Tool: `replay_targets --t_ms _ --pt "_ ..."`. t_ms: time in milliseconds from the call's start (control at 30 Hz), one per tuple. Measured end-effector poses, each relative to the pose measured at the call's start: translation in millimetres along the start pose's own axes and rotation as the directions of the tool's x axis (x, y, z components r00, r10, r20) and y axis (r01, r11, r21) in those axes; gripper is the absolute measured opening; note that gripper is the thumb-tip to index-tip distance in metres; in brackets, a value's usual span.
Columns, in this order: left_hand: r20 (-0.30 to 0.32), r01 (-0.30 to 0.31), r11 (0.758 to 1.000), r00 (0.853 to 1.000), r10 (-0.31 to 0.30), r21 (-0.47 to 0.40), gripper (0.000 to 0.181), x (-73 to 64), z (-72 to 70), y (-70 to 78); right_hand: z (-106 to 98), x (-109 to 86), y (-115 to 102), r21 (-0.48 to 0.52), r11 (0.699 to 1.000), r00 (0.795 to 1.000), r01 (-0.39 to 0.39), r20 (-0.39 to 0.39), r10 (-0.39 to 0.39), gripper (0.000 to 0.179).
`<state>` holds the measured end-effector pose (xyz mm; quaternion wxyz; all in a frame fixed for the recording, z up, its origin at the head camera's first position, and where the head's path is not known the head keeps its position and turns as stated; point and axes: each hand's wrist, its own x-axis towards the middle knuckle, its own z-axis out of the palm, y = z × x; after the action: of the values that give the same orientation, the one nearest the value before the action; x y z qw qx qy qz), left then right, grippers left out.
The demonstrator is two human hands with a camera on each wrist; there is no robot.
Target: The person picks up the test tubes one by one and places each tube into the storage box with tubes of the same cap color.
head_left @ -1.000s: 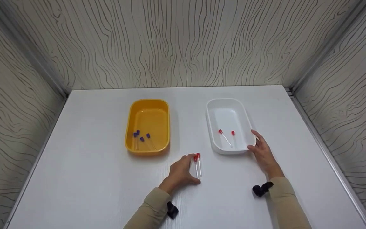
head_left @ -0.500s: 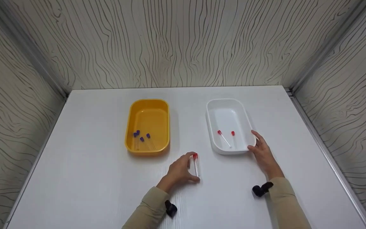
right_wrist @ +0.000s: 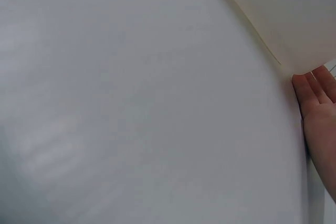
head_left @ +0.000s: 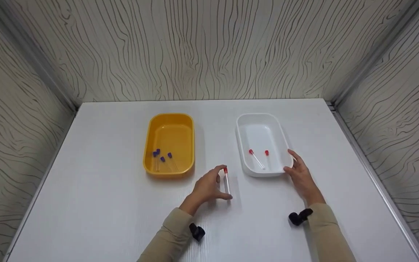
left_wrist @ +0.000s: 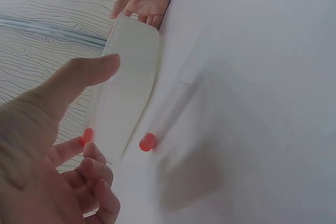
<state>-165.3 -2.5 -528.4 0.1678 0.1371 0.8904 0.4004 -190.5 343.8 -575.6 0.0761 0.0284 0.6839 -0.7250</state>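
Muted light leaves soft shadows and hazy glare across the tabletop [right_wrist: 52, 148].

Smooth plastic white tray [head_left: 259, 137], matt cloth sleeve [head_left: 168, 234]

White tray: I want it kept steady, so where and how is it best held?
Probably by the near right corner of the white tray, coming from the right, where the right hand holds it: raised walls curve together there, away from the red-capped tubes inside.

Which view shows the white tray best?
Head: white tray nearly whole, rim and inside visible. Left wrist: mostly outer wall, partly behind the left hand. Right wrist: just a part, cut off upper right.
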Motion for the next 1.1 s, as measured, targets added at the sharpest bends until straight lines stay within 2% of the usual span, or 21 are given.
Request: replay_targets --t_ms 167,400,633,900,1100 --pt "-0.023 -0.030 0.999 0.999 0.030 0.013 0.094 2.4 -4.4 8.6 -0.6 -1.0 -0.4 0.009 1.000 1.000 0.000 0.003 0.000 0.074" --pt "-0.014 -0.020 1.000 1.000 0.019 -0.018 0.092 10.2 -8.2 23.7 0.2 -2.3 -1.5 -0.005 1.000 1.000 -0.014 -0.009 0.014 0.074" --pt "-0.021 -0.027 0.999 0.999 0.027 -0.022 0.093 18.0 -7.3 33.5 1.1 -0.9 0.2 -0.012 1.000 1.000 -0.020 -0.019 0.020 0.073" --pt "-0.034 -0.064 0.998 0.997 0.065 0.013 0.094 26.3 -5.6 43.6 0.4 -0.8 1.3 0.001 1.000 1.000 -0.013 -0.013 0.013 0.073" --pt "-0.073 -0.092 0.996 0.993 0.092 0.009 0.092 35.9 -3.0 47.8 0.9 0.0 1.2 0.009 1.000 1.000 -0.007 -0.006 0.007 0.072"
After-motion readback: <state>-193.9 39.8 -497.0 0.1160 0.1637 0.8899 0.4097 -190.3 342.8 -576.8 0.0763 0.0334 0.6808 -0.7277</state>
